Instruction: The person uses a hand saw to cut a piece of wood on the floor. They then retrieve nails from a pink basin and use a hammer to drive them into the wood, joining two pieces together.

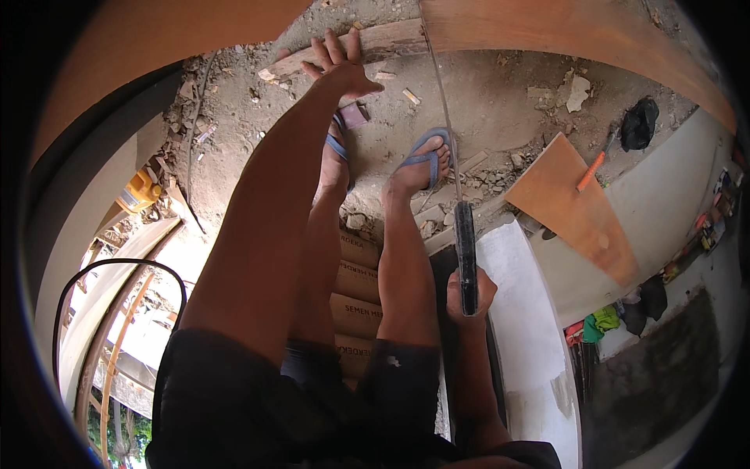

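My right hand point(472, 295) is wrapped around the black handle point(466, 254) of a hand saw. Its thin blade point(443, 98), seen edge-on, runs away from me and crosses the far brown board beside the right end of a rough wooden plank point(391, 41). Whether the teeth are in the wood cannot be made out. My left hand point(337, 66) reaches far forward with fingers spread, resting on the plank's left part. Below it are my feet in blue flip-flops point(428, 162), with a small purple box point(354, 116) by the left one.
Stacked brown sacks point(358, 311) lie under my legs. To the right are a white panel point(525, 328), a plywood offcut point(574, 211), an orange-handled tool point(591, 170) and a black bag point(639, 123). Rubble litters the dirt floor point(488, 98); a yellow jug point(139, 192) stands left.
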Demonstrator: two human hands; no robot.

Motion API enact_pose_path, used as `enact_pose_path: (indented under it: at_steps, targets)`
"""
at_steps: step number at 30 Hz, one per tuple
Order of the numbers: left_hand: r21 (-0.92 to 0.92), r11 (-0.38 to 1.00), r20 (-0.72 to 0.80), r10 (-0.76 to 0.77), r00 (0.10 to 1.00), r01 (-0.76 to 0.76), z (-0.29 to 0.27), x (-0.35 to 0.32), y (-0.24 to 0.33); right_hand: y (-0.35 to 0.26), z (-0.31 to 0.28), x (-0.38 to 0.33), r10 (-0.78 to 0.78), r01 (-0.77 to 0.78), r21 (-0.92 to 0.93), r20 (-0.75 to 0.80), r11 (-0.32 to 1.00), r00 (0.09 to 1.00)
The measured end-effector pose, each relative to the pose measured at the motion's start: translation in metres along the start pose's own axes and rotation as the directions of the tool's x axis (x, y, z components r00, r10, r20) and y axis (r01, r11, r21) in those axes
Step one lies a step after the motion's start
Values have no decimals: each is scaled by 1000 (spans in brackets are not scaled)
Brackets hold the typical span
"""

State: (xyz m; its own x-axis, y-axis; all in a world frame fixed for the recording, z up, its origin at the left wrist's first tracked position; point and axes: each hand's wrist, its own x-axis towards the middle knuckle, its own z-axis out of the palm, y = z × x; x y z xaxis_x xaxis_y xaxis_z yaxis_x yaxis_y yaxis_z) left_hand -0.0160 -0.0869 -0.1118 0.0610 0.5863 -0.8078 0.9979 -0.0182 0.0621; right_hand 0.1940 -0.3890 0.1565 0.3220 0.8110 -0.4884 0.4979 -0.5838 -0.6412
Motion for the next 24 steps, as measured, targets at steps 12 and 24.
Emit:
enact_pose_path:
  at_steps: [12, 24]
  targets:
    - [-3, 1000, 29, -14, 999, 14, 1, -3, 5, 11, -7, -28, -29, 30, -89, 10, 996, 1000]
    - [-5, 1000, 60, -9, 998, 9, -11, -9, 10, 10, -1, 2, -63, 64, 41, -10, 997, 998]
